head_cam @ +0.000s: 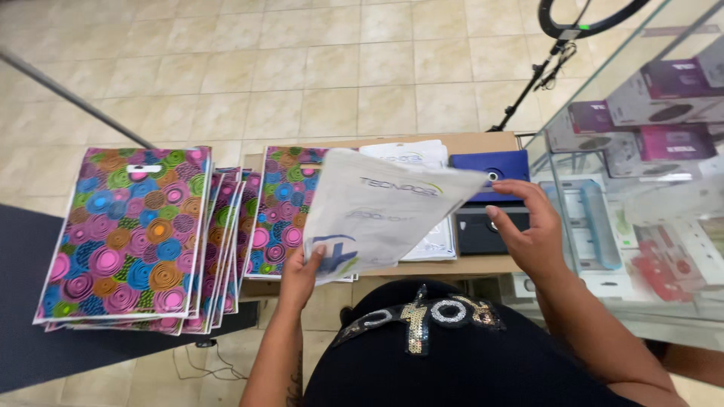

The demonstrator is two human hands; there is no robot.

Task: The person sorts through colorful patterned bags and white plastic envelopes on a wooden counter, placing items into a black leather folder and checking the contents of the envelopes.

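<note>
Left hand (299, 273) with grip clamped on near corner of white bag (377, 211), bag lifted over desk (483, 264), right hand (528, 230) open, fingers apart, just right of bag, patterned bags (128, 234) stacked left, blue case (494, 167) far right.

This is a small shop selling phone and tablet accessories. On the right stands a glass display case (603, 136) with boxed goods in purple and white packaging (664, 83) on its shelves. A narrow worktop (483, 265) carries stacks of colourful swirl-patterned carrier bags (124, 234), white plastic bags (407, 154) and tablet cases (490, 166). Far right, a ring light on a stand (573, 26) rises from the beige tiled floor (302, 68).
</note>
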